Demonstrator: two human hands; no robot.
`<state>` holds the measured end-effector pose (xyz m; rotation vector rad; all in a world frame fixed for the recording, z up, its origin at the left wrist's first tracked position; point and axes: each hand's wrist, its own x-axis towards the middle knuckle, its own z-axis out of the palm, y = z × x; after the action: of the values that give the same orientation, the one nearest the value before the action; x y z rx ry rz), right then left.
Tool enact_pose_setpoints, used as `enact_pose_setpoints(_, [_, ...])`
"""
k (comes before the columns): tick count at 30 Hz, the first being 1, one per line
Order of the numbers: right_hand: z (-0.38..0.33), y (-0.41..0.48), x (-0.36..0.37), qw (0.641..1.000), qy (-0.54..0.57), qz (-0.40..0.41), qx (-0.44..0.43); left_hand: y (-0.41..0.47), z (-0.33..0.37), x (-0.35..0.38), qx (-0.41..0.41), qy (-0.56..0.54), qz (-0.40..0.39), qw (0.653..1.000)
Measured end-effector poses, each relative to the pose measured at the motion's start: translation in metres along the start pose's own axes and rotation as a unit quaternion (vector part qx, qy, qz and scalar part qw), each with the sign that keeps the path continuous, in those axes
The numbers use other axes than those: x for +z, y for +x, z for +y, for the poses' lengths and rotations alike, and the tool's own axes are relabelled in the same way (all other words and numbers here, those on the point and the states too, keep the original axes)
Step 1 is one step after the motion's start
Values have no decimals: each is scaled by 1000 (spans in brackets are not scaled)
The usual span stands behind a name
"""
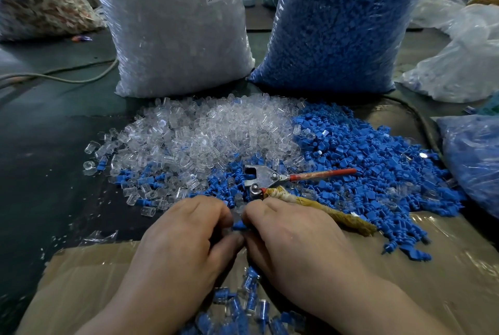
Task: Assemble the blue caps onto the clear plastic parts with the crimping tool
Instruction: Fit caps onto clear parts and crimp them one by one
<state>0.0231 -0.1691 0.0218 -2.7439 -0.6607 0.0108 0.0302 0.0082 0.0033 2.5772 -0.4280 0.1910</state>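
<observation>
Pinching one blue cap [239, 225] between them, the left hand [183, 237] and right hand [294, 237] are meeting fingertip to fingertip, both curling round it. They're probably seating it on a clear piece, but the fingers are hiding that bit. Just past the right knuckles the crimping tool [266, 181] is lying on the heap, nobody squeezing it. Further out, the loose clear parts [202, 129] and the blue cap heap [378, 167] are sitting there huge, with two stuffed sacks [172, 24] behind them. Back toward the wrists, a small batch of finished pieces [243, 299] is collecting on the cardboard [94, 267]. So I'm guessing it's barely dented, with tons left to do.
</observation>
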Motion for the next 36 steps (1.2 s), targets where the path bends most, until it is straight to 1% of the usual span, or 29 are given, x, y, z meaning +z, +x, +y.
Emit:
enact_pose_setpoints(3, [1,-1,2,999,13,31,12,1,1,1,-13,-5,11,1000])
enact_pose_setpoints(6, [3,-2,2,996,53,70,30,0,0,1,-45,-44,50,997])
enact_pose_setpoints(8, [3,-3,1,989,101,95,41,-2,-4,2,-73,-101,74,989])
enact_pose_setpoints(9, [3,-4,1,985,128,111,45,-2,-6,2,-96,-161,80,979])
enact_pose_setpoints(10, [2,-4,0,978,158,128,50,-3,-6,2,-127,-247,76,958])
enact_pose_setpoints(11, [2,-5,0,969,196,140,59,-2,-5,1,-158,-346,68,922])
enact_pose_setpoints(13, [1,-7,-1,938,297,151,92,0,-4,-1,-197,-510,51,836])
enact_pose_setpoints(14, [1,-7,-2,920,344,152,106,0,-3,-2,-200,-563,43,801])
enact_pose_setpoints(15, [1,-7,-3,904,383,150,116,0,-3,-4,-200,-594,34,779])
enact_pose_setpoints(16, [0,-7,-4,890,415,142,122,0,-2,-5,-200,-609,23,768])
enact_pose_setpoints(18, [-1,-8,-5,874,458,117,116,-1,0,-7,-202,-613,7,764])
enact_pose_setpoints(20, [-2,-9,-4,878,460,102,88,-2,4,-7,-213,-609,-12,764])
enact_pose_setpoints(22, [-3,-11,-3,896,426,113,56,-2,7,-7,-219,-603,-21,767])
enact_pose_setpoints(24, [-3,-11,-1,921,360,148,24,-2,8,-7,-220,-600,-11,769])
enact_pose_setpoints(26, [-3,-11,-1,934,307,185,-10,-1,9,-8,-221,-607,-7,763])
enact_pose_setpoints(28, [-3,-11,0,941,262,213,-32,-1,10,-9,-220,-612,-15,760])
enact_pose_setpoints(30, [-2,-12,2,945,235,223,-45,-2,10,-9,-218,-606,-32,764])
enact_pose_setpoints(33, [-1,-12,2,949,221,219,-52,-4,7,-8,-216,-597,-52,771])
enact_pose_setpoints(36, [-2,-13,1,946,212,240,-55,-6,6,-5,-210,-592,-58,776])
